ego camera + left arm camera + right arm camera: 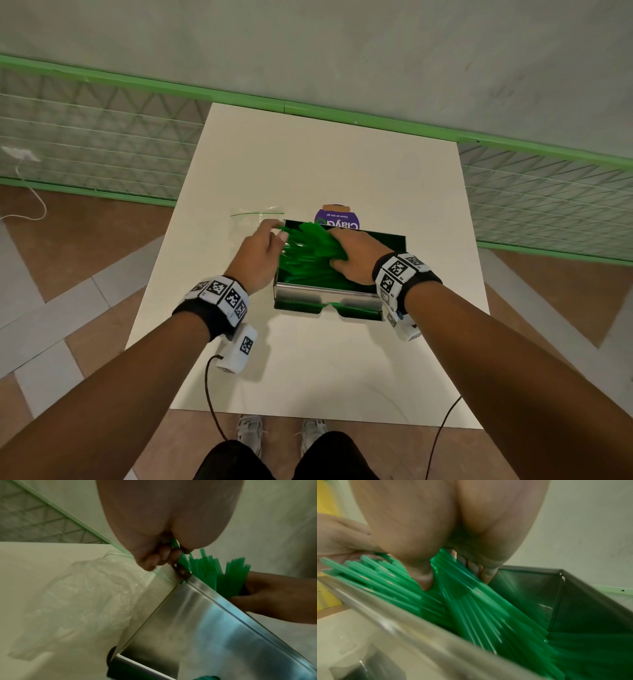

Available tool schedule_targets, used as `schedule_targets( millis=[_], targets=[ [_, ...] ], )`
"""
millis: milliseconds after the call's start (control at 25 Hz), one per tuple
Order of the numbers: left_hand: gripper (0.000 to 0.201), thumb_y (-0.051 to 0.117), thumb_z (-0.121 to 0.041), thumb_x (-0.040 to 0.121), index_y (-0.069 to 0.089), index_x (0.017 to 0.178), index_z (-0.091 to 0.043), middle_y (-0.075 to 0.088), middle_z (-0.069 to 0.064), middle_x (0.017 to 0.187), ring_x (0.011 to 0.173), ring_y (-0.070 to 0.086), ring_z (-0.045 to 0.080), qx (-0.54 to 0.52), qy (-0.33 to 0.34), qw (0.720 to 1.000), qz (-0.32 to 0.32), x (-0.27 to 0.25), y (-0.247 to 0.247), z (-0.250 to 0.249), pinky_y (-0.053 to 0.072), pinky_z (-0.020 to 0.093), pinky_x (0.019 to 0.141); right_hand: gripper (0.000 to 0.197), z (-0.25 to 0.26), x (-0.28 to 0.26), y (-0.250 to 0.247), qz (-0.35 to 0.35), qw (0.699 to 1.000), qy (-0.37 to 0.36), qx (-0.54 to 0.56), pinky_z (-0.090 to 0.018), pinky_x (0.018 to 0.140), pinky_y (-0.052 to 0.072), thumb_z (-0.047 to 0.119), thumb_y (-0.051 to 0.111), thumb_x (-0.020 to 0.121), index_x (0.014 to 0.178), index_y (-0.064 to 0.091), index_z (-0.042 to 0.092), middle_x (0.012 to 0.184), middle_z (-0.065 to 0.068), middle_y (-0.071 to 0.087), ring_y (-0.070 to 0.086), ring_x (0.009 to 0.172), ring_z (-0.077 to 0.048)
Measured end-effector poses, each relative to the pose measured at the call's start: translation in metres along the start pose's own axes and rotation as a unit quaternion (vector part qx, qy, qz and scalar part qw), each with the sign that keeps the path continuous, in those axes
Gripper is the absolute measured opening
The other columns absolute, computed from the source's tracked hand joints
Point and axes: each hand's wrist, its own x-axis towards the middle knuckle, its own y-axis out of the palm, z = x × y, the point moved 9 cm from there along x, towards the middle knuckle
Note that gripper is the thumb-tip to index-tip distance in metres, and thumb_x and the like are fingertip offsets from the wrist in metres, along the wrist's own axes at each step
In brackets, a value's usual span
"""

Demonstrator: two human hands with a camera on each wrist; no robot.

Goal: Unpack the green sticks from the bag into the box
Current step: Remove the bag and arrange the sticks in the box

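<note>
An open box with mirror-like metal walls stands mid-table and holds many green sticks. My right hand grips a fanned bundle of sticks over the box; in the right wrist view the thumb and fingers wrap round the green sticks, whose lower ends reach into the box. My left hand is at the box's left rim and pinches the sticks' upper ends. The clear bag, with its green zip line, lies flat and crumpled on the table left of the box.
A purple-labelled pack lies just behind the box. The white table ends near my shoes at the front. Cables hang from both wrists. A green-framed mesh fence runs behind the table over a tiled floor.
</note>
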Motion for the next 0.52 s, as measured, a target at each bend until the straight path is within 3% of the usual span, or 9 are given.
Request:
schedule_targets(
  millis=[80, 160, 240, 320, 360, 440, 520],
  targets=[
    [0.048, 0.03, -0.047, 0.105, 0.041, 0.14, -0.017, 0.063, 0.012, 0.11, 0.103, 0.06, 0.027, 0.024, -0.034, 0.999, 0.003, 0.0, 0.009, -0.001, 0.046, 0.041, 0.094, 0.054, 0.001, 0.001, 0.007, 0.011, 1.0, -0.009, -0.016, -0.036, 0.099, 0.047, 0.018, 0.066, 0.092, 0.142, 0.047, 0.017, 0.131, -0.007, 0.055, 0.057, 0.118, -0.027],
    [0.059, 0.024, -0.051, 0.105, 0.028, 0.153, -0.018, 0.043, 0.015, 0.142, 0.136, 0.038, 0.031, 0.061, -0.072, 0.995, 0.012, 0.002, 0.017, -0.001, 0.029, 0.046, 0.114, 0.059, 0.005, 0.001, 0.01, 0.009, 1.0, -0.025, -0.005, -0.034, 0.104, 0.045, 0.011, 0.067, 0.089, 0.144, 0.048, 0.017, 0.139, -0.006, 0.048, 0.053, 0.124, -0.025],
    [0.057, 0.024, -0.047, 0.106, 0.021, 0.157, -0.021, 0.029, 0.013, 0.153, 0.145, 0.024, 0.031, 0.043, -0.102, 0.994, 0.006, 0.005, 0.021, 0.001, 0.019, 0.047, 0.119, 0.065, 0.009, 0.0, 0.01, 0.001, 0.999, -0.04, 0.022, -0.029, 0.11, 0.038, 0.005, 0.068, 0.087, 0.147, 0.047, 0.017, 0.151, -0.004, 0.043, 0.048, 0.133, -0.024],
    [0.051, 0.029, -0.041, 0.106, 0.032, 0.155, -0.025, 0.032, 0.011, 0.151, 0.145, 0.027, 0.028, -0.044, -0.11, 0.993, -0.028, 0.009, 0.018, 0.005, 0.021, 0.045, 0.121, 0.075, 0.007, -0.001, 0.014, 0.017, 0.998, -0.032, 0.048, -0.03, 0.109, 0.041, 0.007, 0.07, 0.086, 0.153, 0.038, 0.022, 0.149, -0.005, 0.049, 0.052, 0.131, -0.025],
    [0.045, 0.035, -0.037, 0.105, 0.044, 0.148, -0.025, 0.04, 0.011, 0.144, 0.14, 0.037, 0.028, -0.081, -0.101, 0.99, -0.058, 0.011, 0.012, 0.007, 0.03, 0.043, 0.118, 0.082, 0.004, 0.0, 0.017, 0.03, 0.998, -0.018, 0.057, -0.034, 0.107, 0.045, 0.01, 0.071, 0.086, 0.156, 0.03, 0.025, 0.146, -0.006, 0.052, 0.055, 0.127, -0.026],
    [0.029, 0.047, -0.027, 0.102, 0.064, 0.125, -0.021, 0.057, 0.01, 0.123, 0.115, 0.058, 0.025, -0.098, -0.071, 0.986, -0.112, 0.013, -0.002, 0.009, 0.047, 0.036, 0.102, 0.09, -0.002, 0.002, 0.021, 0.048, 0.998, 0.012, 0.046, -0.04, 0.107, 0.046, 0.018, 0.073, 0.084, 0.159, 0.023, 0.021, 0.146, -0.01, 0.048, 0.053, 0.128, -0.028],
    [0.016, 0.055, -0.017, 0.098, 0.069, 0.106, -0.018, 0.067, 0.007, 0.108, 0.098, 0.063, 0.021, -0.088, -0.037, 0.985, -0.141, 0.012, -0.011, 0.006, 0.051, 0.031, 0.089, 0.082, -0.002, 0.007, 0.022, 0.057, 0.998, 0.018, 0.013, -0.04, 0.107, 0.045, 0.022, 0.073, 0.084, 0.155, 0.033, 0.018, 0.142, -0.012, 0.044, 0.049, 0.128, -0.028]
  ],
)
